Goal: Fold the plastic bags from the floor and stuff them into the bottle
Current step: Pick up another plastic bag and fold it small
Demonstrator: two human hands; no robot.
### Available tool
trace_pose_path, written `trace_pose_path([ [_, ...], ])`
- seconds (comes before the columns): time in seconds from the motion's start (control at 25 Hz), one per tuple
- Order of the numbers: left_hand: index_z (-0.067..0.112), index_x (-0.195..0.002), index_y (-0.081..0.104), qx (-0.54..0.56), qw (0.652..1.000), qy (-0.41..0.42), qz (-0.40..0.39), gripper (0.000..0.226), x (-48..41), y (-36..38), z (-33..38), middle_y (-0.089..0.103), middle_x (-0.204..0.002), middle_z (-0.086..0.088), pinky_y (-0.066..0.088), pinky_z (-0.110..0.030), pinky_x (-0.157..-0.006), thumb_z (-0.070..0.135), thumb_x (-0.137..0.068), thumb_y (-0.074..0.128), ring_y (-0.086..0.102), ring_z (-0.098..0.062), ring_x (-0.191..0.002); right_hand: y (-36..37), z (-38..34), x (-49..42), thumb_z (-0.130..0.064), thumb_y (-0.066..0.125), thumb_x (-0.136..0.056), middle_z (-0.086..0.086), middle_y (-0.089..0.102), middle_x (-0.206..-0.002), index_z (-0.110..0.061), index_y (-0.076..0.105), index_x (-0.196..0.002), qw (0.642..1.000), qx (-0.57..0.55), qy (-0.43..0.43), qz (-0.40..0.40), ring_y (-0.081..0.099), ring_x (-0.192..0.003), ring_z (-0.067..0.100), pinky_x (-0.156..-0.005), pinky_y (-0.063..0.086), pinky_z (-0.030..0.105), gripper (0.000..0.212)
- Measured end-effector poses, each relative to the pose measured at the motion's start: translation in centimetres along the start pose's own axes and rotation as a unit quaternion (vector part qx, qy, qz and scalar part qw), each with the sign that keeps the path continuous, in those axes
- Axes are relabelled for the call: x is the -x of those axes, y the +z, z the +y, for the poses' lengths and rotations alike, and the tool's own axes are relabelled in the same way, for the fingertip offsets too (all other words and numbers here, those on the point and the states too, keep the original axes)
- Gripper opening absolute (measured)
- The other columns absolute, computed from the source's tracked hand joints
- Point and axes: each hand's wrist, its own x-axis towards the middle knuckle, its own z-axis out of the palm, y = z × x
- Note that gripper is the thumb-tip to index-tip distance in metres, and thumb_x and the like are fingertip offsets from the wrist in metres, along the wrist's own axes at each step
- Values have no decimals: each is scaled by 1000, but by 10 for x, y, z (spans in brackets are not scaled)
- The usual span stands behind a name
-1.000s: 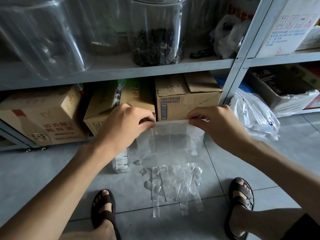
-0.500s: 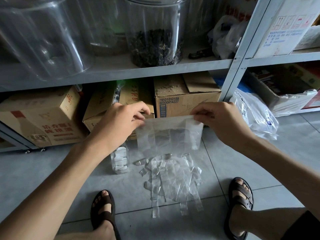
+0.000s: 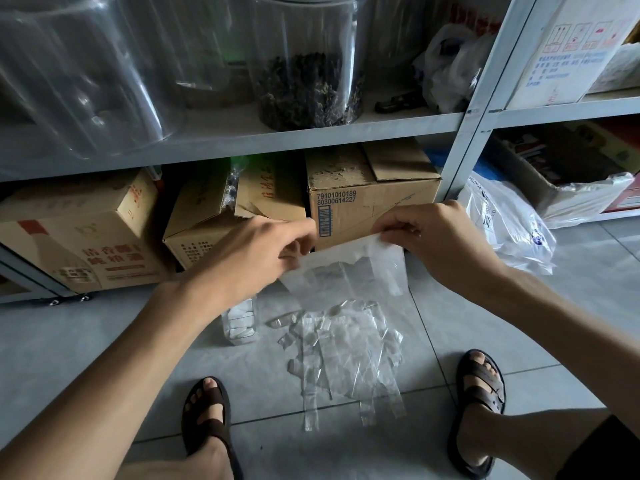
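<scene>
We hold one clear plastic bag (image 3: 349, 271) in the air above the floor, left hand (image 3: 256, 261) and right hand (image 3: 443, 244) each pinching its top edge. The bottle (image 3: 240, 323) below already holds folded bags, but a loose pile (image 3: 346, 355) still waits. Compared with half a second ago, our hands are closer together and the bag's top edge slants

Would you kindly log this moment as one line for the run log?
step: folding | left hand: pinches bag | right hand: pinches bag | bottle: on floor | pile: on floor
</scene>
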Motion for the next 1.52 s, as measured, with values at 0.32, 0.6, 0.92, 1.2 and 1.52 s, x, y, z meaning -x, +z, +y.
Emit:
trace_pose_path([
  [0.32, 27, -106, 78, -42, 996, 56, -50, 25, -20, 31, 11, 73, -116, 5, 57, -35, -89, 10, -88, 74, 69, -11, -101, -1, -1, 1, -2, 73, -83, -16, 64, -73, -15, 79, -88, 1000, 5, -8, -21, 55, -72, -18, -67, 38, 1, 14],
  [0.6, 22, -108, 77, -66, 997, 24, -18, 32, -23, 29, 10, 75, -110, -1, 57, -35, -88, -2, -89, 68, 71, -14, -98, -6, 7, 2, -3, 74, -83, -13, 64, -75, -13, 78, -91, 999, 21, -12, -38, 56, -81, -6, -68, 39, 0, 14],
  [0.92, 22, -113, 74, -83, 996, 26, -3, 39, -22, 28, 10, 73, -114, 0, 57, -37, -82, -5, -89, 58, 69, -17, -99, -3, 4, 5, -4, 73, -85, -9, 69, -79, -15, 77, -95, 999, 15, -26, -31, 59, -83, 0, -73, 47, 12, 15],
  [1.2, 19, -108, 76, -53, 998, -9, 33, 29, -22, 25, 12, 75, -107, -4, 58, -39, -81, 4, -91, 59, 69, -20, -94, 4, -5, 7, -6, 71, -85, -16, 64, -77, -19, 76, -96, 997, 18, -74, -10, 61, -73, -1, -71, 52, 15, 17],
  [1.52, 10, -97, 77, 8, 996, -37, 80, 29, -22, 14, 18, 75, -98, -6, 51, -37, -80, 2, -88, 50, 65, -23, -92, 7, -23, 12, -21, 69, -92, -7, 74, -90, -16, 75, -105, 981, -149, -59, -111, 70, -84, 2, -79, 56, 20, 15],
])
